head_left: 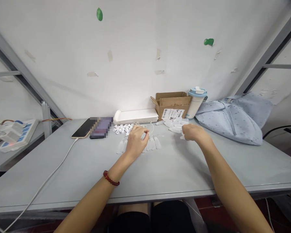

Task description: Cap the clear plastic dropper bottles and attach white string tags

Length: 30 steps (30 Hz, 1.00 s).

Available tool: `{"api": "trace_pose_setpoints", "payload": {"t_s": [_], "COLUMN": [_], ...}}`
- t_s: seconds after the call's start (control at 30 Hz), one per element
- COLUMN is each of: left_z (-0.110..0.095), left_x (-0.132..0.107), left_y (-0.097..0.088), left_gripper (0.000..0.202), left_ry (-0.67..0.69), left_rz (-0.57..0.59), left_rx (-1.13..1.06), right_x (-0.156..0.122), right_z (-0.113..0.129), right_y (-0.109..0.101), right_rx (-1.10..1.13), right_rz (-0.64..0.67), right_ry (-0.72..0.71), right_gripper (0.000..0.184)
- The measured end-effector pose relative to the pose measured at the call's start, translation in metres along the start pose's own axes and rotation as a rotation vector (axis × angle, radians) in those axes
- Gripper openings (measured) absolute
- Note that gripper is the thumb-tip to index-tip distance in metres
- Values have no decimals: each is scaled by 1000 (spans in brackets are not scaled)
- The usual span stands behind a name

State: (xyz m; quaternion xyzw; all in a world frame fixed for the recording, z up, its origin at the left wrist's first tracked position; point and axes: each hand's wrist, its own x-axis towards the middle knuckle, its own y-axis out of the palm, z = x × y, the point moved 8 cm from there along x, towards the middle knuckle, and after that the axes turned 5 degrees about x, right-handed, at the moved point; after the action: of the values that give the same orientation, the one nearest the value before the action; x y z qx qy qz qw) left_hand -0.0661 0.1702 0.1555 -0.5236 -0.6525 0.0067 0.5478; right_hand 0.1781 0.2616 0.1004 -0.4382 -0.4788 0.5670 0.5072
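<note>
A single-strand bracelet [111, 178] of small, round, dark red beads is worn around the left wrist [118, 167]. Both forearms [91, 202] are uncovered. Black shorts [171, 217] are worn, it seems, though the lower view is dim; thigh [133, 207] is bared beyond the hem [133, 213].

Left hand [135, 140]: near side of box [172, 103], off to its left. Back of hand up, fingers bent, thumb and index tips close together. Right hand [195, 132]: just nearer than box's right end, fingers curled under, tips hidden. Right wrist [206, 140] bent inward. Left forearm [97, 194], right forearm [230, 181] converge toward box.
</note>
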Motion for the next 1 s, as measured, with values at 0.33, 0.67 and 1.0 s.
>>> {"api": "trace_pose_setpoints", "payload": {"t_s": [0.33,0.67,1.0], "left_z": [-2,6,16], "left_x": [-2,-3,-1], "left_y": [6,6,4], "left_gripper": [12,11,13], "left_ry": [-24,-100,-183], "left_rz": [59,69,59], "left_rx": [0,-7,-52], "right_x": [2,-57,-68], "right_z": [13,134,151], "right_y": [-4,-35,-24], "right_rx": [44,582,401], "right_rz": [-7,-169,-276], "right_ry": [-110,-625,-710], "right_gripper": [22,13,16]}}
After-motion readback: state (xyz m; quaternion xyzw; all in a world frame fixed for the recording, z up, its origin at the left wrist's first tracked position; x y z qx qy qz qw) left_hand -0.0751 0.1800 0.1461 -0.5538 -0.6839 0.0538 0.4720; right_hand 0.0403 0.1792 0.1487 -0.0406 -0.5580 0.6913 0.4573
